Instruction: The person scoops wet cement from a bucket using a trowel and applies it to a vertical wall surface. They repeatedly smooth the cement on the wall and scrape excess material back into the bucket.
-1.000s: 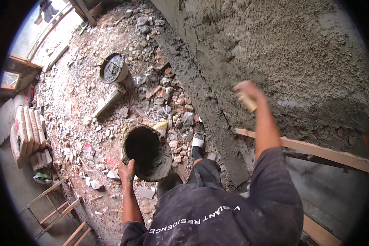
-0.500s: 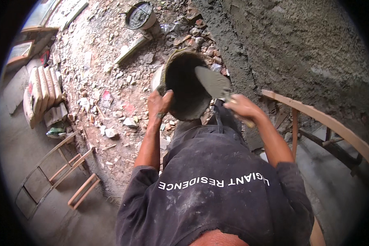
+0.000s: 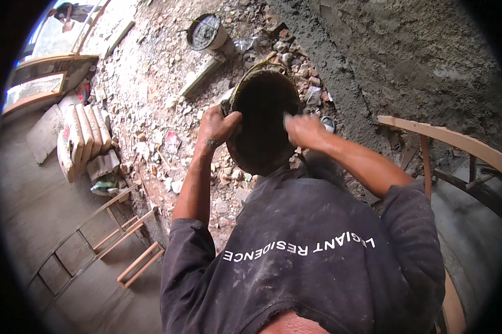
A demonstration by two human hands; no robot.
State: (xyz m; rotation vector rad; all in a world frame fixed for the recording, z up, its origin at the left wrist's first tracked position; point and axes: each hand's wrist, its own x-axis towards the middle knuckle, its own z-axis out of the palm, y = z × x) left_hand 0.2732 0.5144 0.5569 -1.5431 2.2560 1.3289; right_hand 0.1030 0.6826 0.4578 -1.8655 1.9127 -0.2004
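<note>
A dark-mouthed bucket (image 3: 261,158) is tipped toward me in front of my body, and its inside is too dark to make out. My left hand (image 3: 220,127) is closed on the bucket's left rim, thumb over the edge; grey mortar sticks to the wrist. At the opposite side of the mouth, my right hand (image 3: 308,132) is in a fist, slightly blurred. The trowel seen in it a moment earlier does not show now; its blade is hidden, apparently within the dark bucket.
Rubble covers the ground. Beyond the bucket stand a pail of grey mortar (image 3: 207,33) and a plank (image 3: 202,73). Stacked sacks (image 3: 84,136) and a wooden ladder-like frame (image 3: 86,239) lie left. A rough mortared wall (image 3: 407,61) and timber trestle (image 3: 446,136) are right. Another person (image 3: 70,12) is far left.
My right hand has moved forward and left to the bucket's mouth, and the trowel blade has gone out of sight. The bucket is more upright to view, with my left hand still on its rim.
</note>
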